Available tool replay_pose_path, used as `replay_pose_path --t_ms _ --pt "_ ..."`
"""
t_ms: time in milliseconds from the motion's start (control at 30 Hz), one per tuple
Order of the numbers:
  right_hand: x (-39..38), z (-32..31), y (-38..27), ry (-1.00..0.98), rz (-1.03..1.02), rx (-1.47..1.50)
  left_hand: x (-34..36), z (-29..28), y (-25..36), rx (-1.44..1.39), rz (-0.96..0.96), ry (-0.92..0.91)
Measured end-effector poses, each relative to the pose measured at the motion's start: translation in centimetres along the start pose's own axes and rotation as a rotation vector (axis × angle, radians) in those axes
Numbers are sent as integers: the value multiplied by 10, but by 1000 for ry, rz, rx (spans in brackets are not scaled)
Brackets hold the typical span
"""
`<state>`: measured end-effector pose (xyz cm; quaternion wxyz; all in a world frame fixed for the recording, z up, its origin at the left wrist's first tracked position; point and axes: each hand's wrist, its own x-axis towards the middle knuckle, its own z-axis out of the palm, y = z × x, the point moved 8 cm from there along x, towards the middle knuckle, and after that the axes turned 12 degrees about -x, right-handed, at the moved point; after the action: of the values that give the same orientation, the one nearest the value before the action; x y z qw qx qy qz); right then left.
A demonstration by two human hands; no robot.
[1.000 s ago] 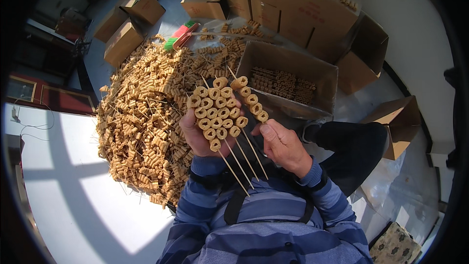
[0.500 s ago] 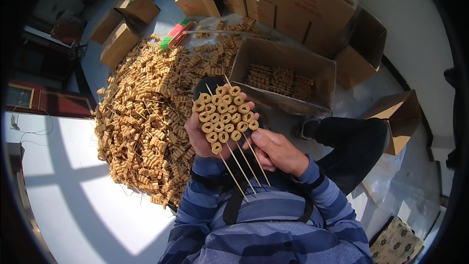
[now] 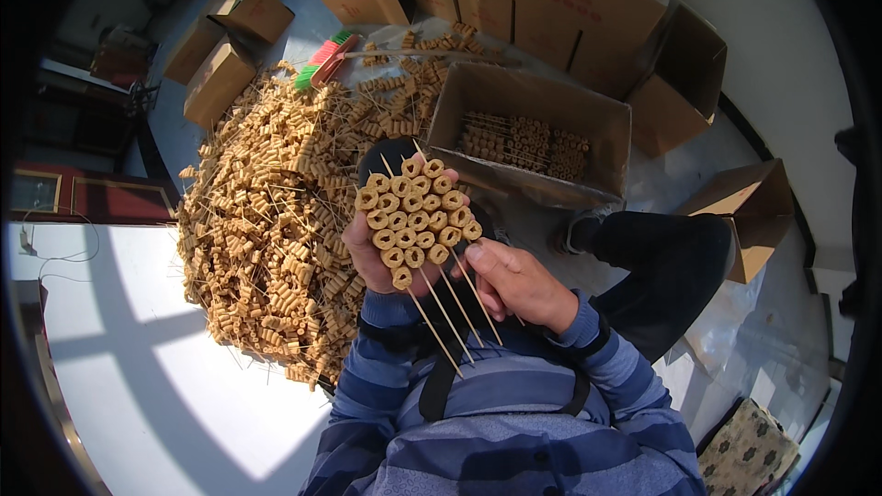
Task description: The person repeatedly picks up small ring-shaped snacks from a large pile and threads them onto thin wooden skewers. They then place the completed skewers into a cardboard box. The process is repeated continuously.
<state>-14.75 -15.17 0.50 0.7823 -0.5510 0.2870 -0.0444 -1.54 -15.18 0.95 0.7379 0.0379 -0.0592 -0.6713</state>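
A bundle of skewered ring-shaped golden-brown rolls rests in my left hand. Its palm and fingers wrap around the bundle from the left and behind, so most of the fingers are hidden. The hollow ends of the rolls face up, and several thin wooden sticks slant down from it toward my belly. My right hand is closed at the bundle's lower right edge, thumb on top, pinching a skewer there. A stick end pokes out below its fingers.
A large heap of skewered rolls lies to the left. Beyond my hands stands an open carton with rows of skewers inside. More cartons line the back and right. A red-and-green brush lies behind the heap.
The bundle stays in my left hand, almost unmoved. Another stick end now shows beneath my right hand. The surroundings have shifted slightly in the picture.
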Motion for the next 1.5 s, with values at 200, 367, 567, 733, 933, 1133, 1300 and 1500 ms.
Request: replay_pose_path --t_ms 200,367,567,733,933,1133,1300,1500 --pt "-1 -1 1 37 -8 -44 -2 -2 0 -10 -4 2" --pt "-2 -11 -6 173 -68 -106 -1 -1 0 5 3 6" --pt "-1 -17 -8 194 -88 -183 -1 -1 0 32 30 43" --pt "-8 -23 -33 408 -249 -329 -1 1 8 183 161 153" --pt "19 -8 -65 325 -289 -534 1 27 7 645 280 169" --pt "37 -12 -64 297 -247 -539 1 24 11 605 340 242" --pt "44 -41 -57 294 -172 -439 23 6 -1 537 309 262" --pt "52 -87 -68 433 -165 -511 74 0 -20 537 137 225"
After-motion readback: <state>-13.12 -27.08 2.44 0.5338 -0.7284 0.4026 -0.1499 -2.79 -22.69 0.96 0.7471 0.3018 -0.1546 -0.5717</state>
